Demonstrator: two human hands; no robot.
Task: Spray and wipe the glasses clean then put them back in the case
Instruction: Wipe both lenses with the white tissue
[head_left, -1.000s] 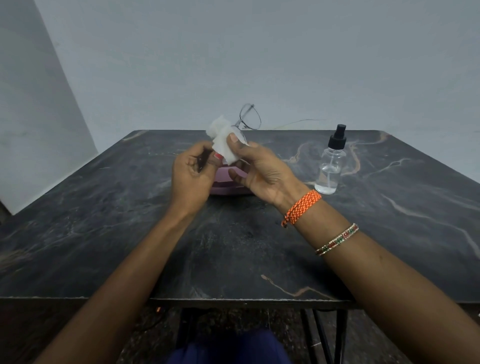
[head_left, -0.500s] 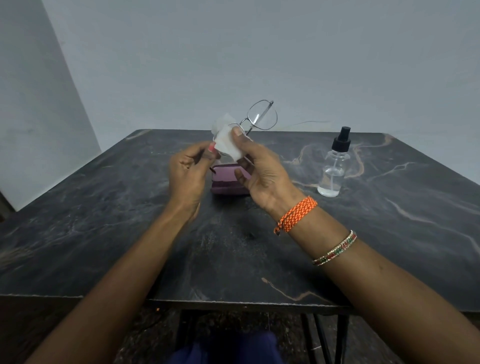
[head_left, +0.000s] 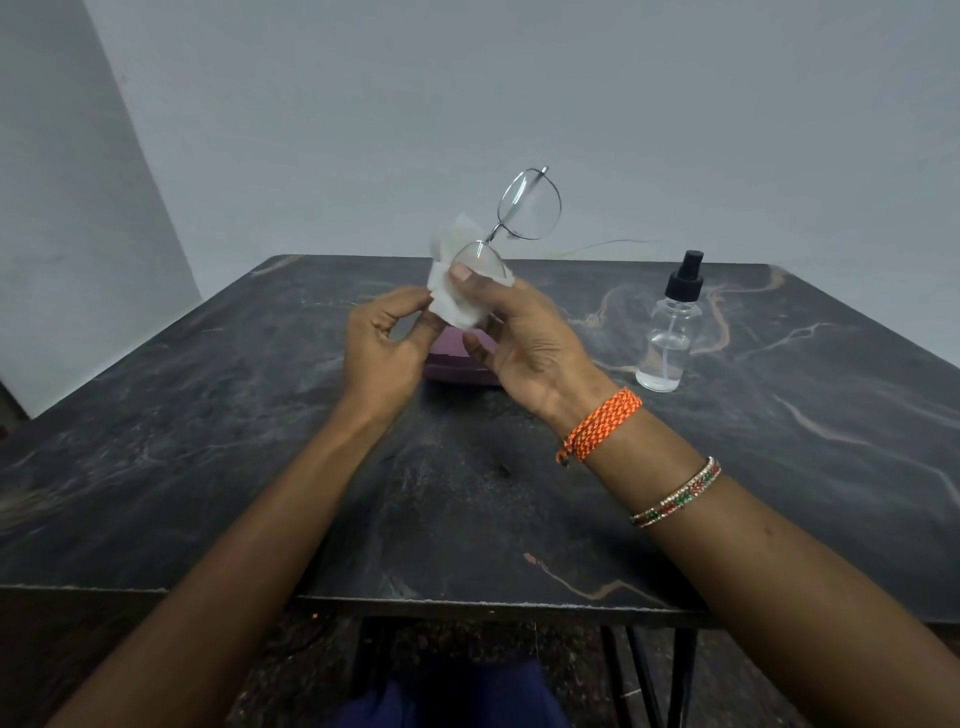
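Now | right hand (head_left: 524, 338) fingers pinch cloth (head_left: 454, 301) over glasses (head_left: 511, 223) lens | left hand (head_left: 387, 338) curled, touching cloth

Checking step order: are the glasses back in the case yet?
No, the glasses are held up above the table, one lens wrapped in the white tissue under the right hand, while the purple case lies below.

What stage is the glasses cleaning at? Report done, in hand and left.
Done: apparently the spraying, since the spray bottle stands capped on the table, apart from both hands.
In hand: wiping. The right hand presses a white tissue around the lower lens of the glasses; the left hand pinches the tissue's edge.
Left: the upper lens is bare, and the purple case waits behind the hands.
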